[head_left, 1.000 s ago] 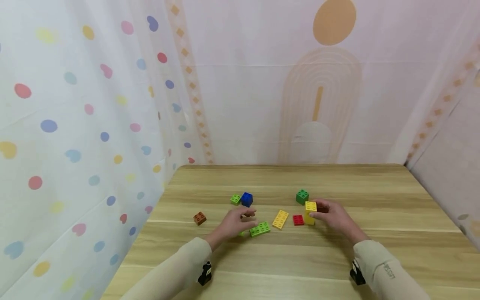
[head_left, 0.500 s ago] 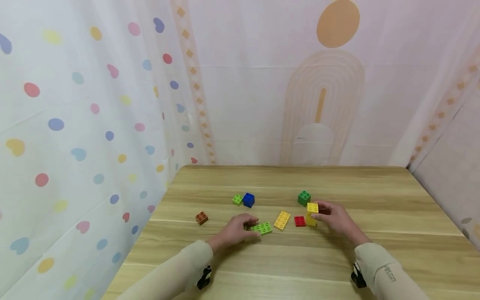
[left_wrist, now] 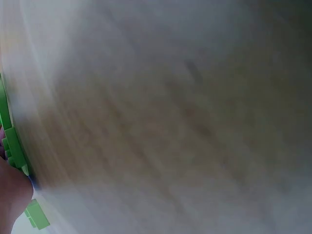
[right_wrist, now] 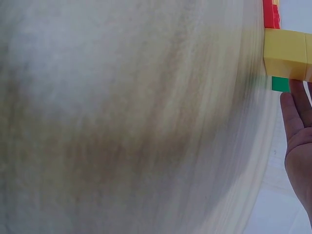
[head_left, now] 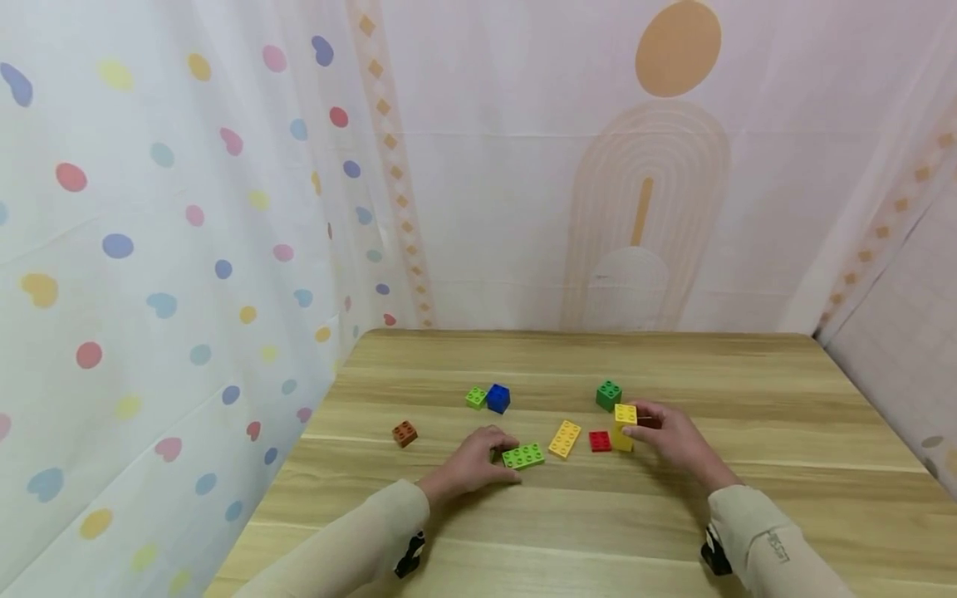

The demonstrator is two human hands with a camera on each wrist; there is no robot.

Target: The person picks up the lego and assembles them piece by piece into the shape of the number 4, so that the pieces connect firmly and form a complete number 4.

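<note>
Your L hand (head_left: 473, 461) has thumb & fingers either side of the lime 2x4 brick (head_left: 523, 456), left of the yellow 2x4 brick (head_left: 564, 438); can't tell if they grip. Squeeze its long sides evenly, studs up, tips clear of the yellow one. Your R hand (head_left: 673, 433) pinches the tall yellow block (head_left: 624, 427), upright just right of the red 2x2 brick (head_left: 600, 441); hold it plumb. L wrist cam gets what looks like a second green piece (left_wrist: 16, 150) by your fingers; head cam doesn't. R wrist cam shows a seam across the tall block, so prob. stacked.
</note>
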